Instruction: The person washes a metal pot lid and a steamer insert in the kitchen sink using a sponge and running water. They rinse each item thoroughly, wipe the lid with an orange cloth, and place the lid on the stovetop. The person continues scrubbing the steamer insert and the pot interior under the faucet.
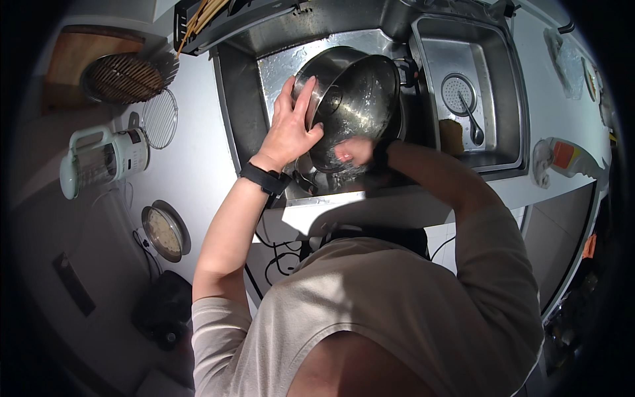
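Observation:
A large round steel vessel (pixel 364 106), wet and tilted, fills much of the left sink basin (pixel 285 62). My left hand (pixel 292 121) steadies it at the left side, fingers spread over the metal wall and thumb towards the wet face. Against the lower part of that face, my right hand (pixel 354 151) is curled and blurred by motion. Whether it holds anything is hidden. A black side handle (pixel 408 72) shows beyond the vessel's right edge, and another dark handle (pixel 303 182) lies low at the left; which piece they belong to is unclear.
The right basin (pixel 501 104) holds a ladle or spoon (pixel 475 126) over the drain strainer and a brown sponge-like pad (pixel 451 136). On the left counter are a glass blender jug (pixel 106 159), a wire rack (pixel 159 119) and a bowl of pale food (pixel 162 231). A bottle (pixel 568 156) lies right.

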The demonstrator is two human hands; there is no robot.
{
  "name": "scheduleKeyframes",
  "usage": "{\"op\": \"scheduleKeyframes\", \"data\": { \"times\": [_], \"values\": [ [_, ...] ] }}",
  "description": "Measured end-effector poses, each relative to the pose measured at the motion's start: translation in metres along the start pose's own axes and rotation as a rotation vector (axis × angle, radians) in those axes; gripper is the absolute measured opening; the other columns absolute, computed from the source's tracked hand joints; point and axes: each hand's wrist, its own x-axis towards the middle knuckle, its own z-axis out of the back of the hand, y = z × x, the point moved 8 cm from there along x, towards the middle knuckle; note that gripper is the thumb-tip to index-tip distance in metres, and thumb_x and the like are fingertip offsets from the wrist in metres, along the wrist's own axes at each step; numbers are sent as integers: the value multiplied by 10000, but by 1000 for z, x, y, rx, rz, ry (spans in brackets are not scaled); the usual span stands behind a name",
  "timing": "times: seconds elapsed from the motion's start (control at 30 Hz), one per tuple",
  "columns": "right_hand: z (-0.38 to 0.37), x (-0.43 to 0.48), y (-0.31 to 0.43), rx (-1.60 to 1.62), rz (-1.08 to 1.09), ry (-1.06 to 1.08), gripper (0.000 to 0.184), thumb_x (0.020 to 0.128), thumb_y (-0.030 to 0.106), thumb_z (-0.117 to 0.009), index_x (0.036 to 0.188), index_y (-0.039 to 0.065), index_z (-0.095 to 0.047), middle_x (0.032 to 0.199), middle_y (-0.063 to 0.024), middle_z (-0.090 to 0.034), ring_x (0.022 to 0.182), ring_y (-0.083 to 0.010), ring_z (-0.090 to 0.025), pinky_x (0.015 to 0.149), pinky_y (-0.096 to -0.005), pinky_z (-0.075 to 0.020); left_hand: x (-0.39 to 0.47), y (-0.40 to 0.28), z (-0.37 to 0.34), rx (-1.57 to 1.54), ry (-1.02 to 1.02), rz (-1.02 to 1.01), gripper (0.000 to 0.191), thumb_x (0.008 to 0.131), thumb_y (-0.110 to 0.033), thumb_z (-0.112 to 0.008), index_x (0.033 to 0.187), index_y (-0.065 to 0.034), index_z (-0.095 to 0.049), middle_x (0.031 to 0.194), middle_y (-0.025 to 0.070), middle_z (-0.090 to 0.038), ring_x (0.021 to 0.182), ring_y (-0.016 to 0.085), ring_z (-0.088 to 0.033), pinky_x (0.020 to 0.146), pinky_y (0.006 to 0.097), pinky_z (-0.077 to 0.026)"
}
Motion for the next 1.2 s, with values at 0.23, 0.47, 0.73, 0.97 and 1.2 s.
{"op": "scheduleKeyframes", "data": {
  "times": [0.23, 0.47, 0.73, 0.97, 1.2],
  "values": [
    [24, -15, -25, -175, -257, -14, 199, 652, 35, -632, 832, 105, -585, 788, -69, -615, 753, -254, -605, 677, -359, -479, -28, 16, -14, -153, 102, 159, 924, 732, -118, -665, 1451, -146, -85, 1423, 343, -76, 1340, 485, -100, 1076, 453, -264],
    [27, -12, 46, -22, 202, -280, 221, 654, -67, -538, 802, 96, -559, 784, -54, -606, 765, -237, -586, 650, -350, -458, -29, 25, -19, -131, 54, 161, 921, 724, -66, -612, 1452, -136, -53, 1407, 348, -105, 1331, 490, -123, 1069, 455, -278],
    [10, -2, 27, 422, -89, -178, 214, 640, 8, -697, 803, 39, -561, 779, -78, -592, 707, -224, -595, 618, -326, -480, -31, 18, -22, -34, 27, 113, 980, 707, -91, -669, 1449, -95, -29, 1407, 346, -96, 1320, 490, -160, 1081, 446, -248],
    [12, -6, 34, -454, 12, -134, 136, 797, 144, -471, 761, 95, -593, 806, -62, -572, 684, -261, -592, 657, -357, -491, -91, 24, -31, -284, 110, 409, 1045, 731, -179, -735, 1430, -19, 25, 1408, 347, -64, 1280, 467, -260, 1053, 412, -285],
    [12, -7, 16, -45, -24, -163, 27, 640, 94, -598, 664, 106, -600, 669, -82, -614, 693, -273, -615, 600, -392, -481, -120, 45, -60, -696, 134, 627, 296, 864, -22, -535, 1137, 35, -436, 777, 55, -553, 751, 137, -603, 740, 250, -472]
  ]
}}
